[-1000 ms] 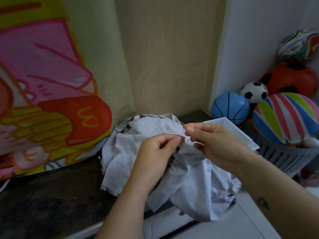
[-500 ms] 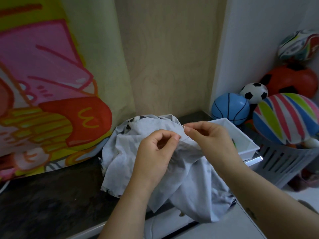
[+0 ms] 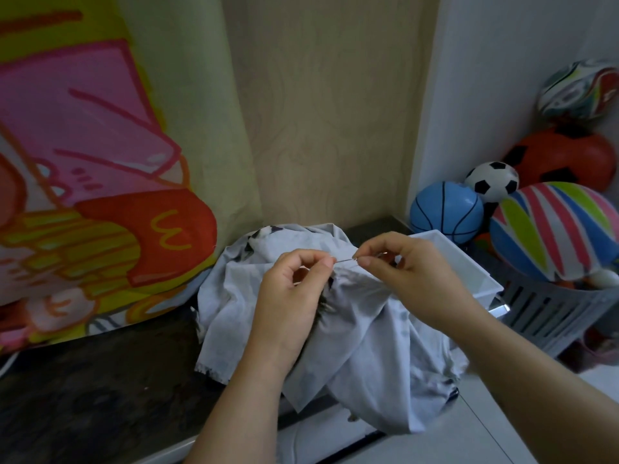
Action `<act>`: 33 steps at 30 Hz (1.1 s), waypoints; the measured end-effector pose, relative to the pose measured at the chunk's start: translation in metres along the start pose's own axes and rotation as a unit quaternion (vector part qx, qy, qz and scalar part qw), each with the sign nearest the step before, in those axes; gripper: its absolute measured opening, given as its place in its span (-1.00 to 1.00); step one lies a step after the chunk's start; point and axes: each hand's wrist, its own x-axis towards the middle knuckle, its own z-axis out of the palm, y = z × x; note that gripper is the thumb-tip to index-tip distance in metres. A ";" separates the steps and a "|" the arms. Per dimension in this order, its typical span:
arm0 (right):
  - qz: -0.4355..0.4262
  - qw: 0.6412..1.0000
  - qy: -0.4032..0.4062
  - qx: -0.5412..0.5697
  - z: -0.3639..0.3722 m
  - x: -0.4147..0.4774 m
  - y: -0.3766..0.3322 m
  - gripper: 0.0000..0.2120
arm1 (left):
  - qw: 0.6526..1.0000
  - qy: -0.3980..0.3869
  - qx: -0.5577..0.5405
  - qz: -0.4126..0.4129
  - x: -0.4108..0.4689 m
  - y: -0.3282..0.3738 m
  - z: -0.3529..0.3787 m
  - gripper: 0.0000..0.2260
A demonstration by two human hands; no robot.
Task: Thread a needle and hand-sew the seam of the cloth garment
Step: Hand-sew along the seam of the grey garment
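Over grey cloth, needle between hands

Big cartoon curtain hung on the left behind a dark counter, with a wood-grain wall at the back. A white tray sat at the counter's right end, just beside a grey basket. The basket was piled with balls: blue basketball, small soccer ball, orange ball, striped ball.

I count one left hand, one right hand, one needle, one garment, five balls, one tray, one basket
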 end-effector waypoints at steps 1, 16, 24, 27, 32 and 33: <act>0.003 1.000 -0.007 0.006 -0.001 0.000 0.001 -0.84 | 1.000 -0.004 -0.015 -0.011 -0.001 0.001 0.000 -0.76; 0.035 0.992 -0.082 0.092 -0.008 0.001 0.000 -0.86 | 0.921 -0.133 -0.324 -0.169 -0.002 0.011 0.002 -0.86; 0.065 0.985 -0.093 0.129 -0.012 -0.002 -0.004 -0.89 | 0.908 -0.122 -0.337 -0.217 0.000 0.008 0.000 -0.92; 0.079 0.977 -0.089 0.175 -0.007 -0.004 -0.006 -0.91 | 0.922 -0.133 -0.303 -0.201 0.000 0.003 0.002 -0.93; 0.099 0.958 -0.057 0.262 0.006 -0.007 -0.013 -0.92 | 0.943 -0.144 -0.250 -0.168 -0.001 0.000 0.006 -0.92; 0.103 0.955 -0.044 0.274 0.008 -0.007 -0.015 -0.92 | 0.947 -0.136 -0.238 -0.167 -0.002 -0.001 0.007 -0.88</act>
